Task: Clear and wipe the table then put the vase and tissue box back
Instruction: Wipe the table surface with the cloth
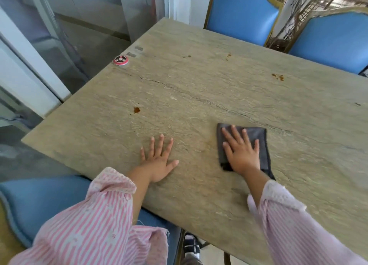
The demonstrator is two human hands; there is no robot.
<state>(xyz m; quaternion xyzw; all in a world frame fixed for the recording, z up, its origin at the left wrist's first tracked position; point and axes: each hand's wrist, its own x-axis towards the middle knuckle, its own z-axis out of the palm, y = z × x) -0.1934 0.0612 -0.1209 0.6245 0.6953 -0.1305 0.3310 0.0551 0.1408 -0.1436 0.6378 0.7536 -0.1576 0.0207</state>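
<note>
A: Surroundings?
B: Two blue chairs (242,13) at the far side. A round red-and-white button (121,60) sits near the left edge, its marks too small to read. Brown stains (136,110) dot the tabletop (199,81).
A: Cloth?
B: The dark grey cloth (258,137) is folded and lies near the front edge, right of centre, long axis running away from the person. The right hand (242,153) presses on it, fingers spread. The left hand (159,161) lies flat on bare tabletop, fingers spread, apart from the cloth.

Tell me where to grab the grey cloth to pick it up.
Probably pinch the right edge of the grey cloth, coming from above on the right: it lies folded flat on the table, and the right hand presses flat over its middle and left side, leaving that edge bare.
</note>
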